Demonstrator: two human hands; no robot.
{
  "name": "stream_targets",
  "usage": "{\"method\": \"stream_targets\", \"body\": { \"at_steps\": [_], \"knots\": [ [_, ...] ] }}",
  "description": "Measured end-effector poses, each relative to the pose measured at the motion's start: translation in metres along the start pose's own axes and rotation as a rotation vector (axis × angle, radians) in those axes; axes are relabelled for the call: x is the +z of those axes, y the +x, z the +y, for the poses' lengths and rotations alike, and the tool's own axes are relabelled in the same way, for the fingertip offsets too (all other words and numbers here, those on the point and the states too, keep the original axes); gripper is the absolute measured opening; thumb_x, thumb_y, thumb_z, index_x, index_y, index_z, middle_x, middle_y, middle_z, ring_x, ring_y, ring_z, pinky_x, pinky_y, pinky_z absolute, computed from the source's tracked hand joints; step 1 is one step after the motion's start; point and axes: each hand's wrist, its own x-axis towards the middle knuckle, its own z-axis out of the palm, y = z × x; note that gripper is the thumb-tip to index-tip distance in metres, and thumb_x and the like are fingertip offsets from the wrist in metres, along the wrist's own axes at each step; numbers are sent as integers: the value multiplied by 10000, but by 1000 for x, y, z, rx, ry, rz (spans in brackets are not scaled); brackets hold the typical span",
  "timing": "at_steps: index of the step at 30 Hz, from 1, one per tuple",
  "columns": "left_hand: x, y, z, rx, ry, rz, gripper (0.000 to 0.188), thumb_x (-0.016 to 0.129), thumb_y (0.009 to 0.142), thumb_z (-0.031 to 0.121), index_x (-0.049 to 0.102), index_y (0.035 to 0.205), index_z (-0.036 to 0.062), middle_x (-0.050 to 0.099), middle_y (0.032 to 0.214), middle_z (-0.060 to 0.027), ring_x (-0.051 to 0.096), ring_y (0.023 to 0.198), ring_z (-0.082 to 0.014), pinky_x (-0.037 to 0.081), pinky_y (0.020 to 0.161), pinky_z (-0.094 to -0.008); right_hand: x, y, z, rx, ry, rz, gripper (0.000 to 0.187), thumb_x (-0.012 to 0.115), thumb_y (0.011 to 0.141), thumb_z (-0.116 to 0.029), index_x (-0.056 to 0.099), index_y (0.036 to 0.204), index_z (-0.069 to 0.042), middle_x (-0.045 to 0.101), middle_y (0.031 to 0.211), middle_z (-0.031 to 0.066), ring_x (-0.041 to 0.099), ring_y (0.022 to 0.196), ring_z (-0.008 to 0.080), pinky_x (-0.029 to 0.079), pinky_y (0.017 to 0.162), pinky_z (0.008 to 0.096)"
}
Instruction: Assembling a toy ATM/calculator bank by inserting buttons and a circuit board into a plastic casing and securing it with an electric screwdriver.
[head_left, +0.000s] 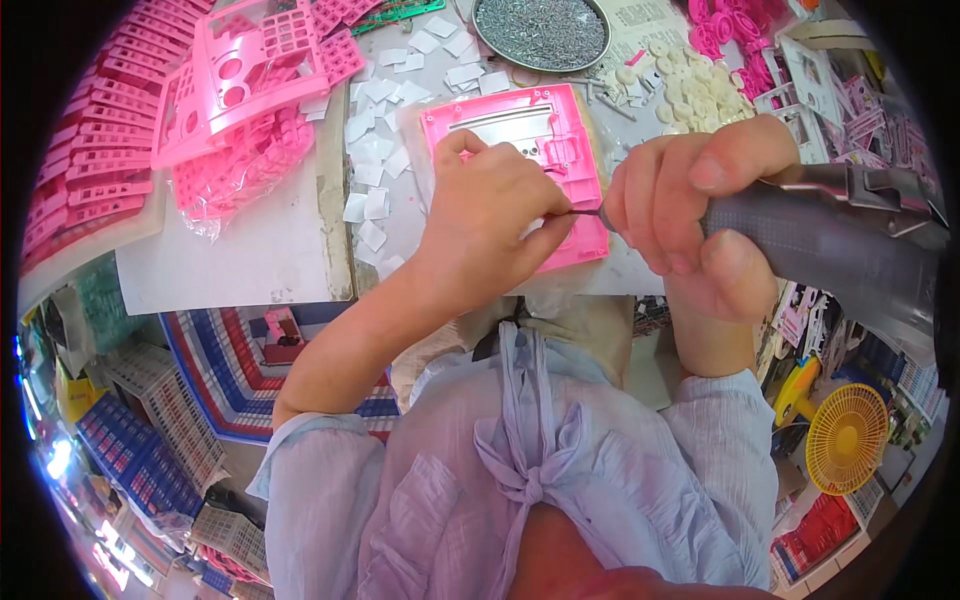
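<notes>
My right hand is wrapped round a dark grey electric screwdriver, held level above the table's right side. Its thin bit points left and meets the thumb and forefinger of my left hand. Those fingertips are pinched at the bit's tip; whatever small piece they hold is hidden. Beneath my left hand lies a pink plastic housing, open side up, with a pale strip and dark lines inside. My left hand covers its lower left part.
A round metal dish of small screws stands beyond the housing. White paper squares are scattered left of it. Cream round parts lie at right. Pink panels are piled at left. A yellow fan stands at lower right.
</notes>
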Motion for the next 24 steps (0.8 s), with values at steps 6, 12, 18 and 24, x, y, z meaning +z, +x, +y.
{"method": "stream_targets", "body": {
  "at_steps": [6,12,18,24],
  "knots": [
    [-4,-11,-10,79,187,-81,320,792,774,241,678,1055,138,664,1084,-1,596,1033,-198,306,1011,-483,-17,-10,15,-52,138,147,371,688,856,-179,518,1117,24,577,680,69,535,561,125,471,523,296],
    [-2,-11,-3,199,459,-272,352,745,818,300,683,1127,143,632,1188,15,562,1122,-187,280,1073,-517,-15,-14,20,-9,32,191,361,689,852,-168,538,1114,29,597,732,62,567,622,116,479,564,275],
    [-1,-11,2,167,509,-337,352,742,816,267,693,1147,160,632,1207,31,564,1141,-179,278,1090,-532,-14,-18,34,40,21,216,328,695,834,-125,584,1099,33,610,783,53,589,679,98,482,607,241],
    [-9,-8,-7,269,514,-293,297,680,823,203,710,1112,142,649,1156,33,572,1132,-169,296,1119,-553,-14,-16,39,19,61,187,303,676,837,-81,590,1100,44,605,752,55,572,626,94,477,571,243]
  ]
}}
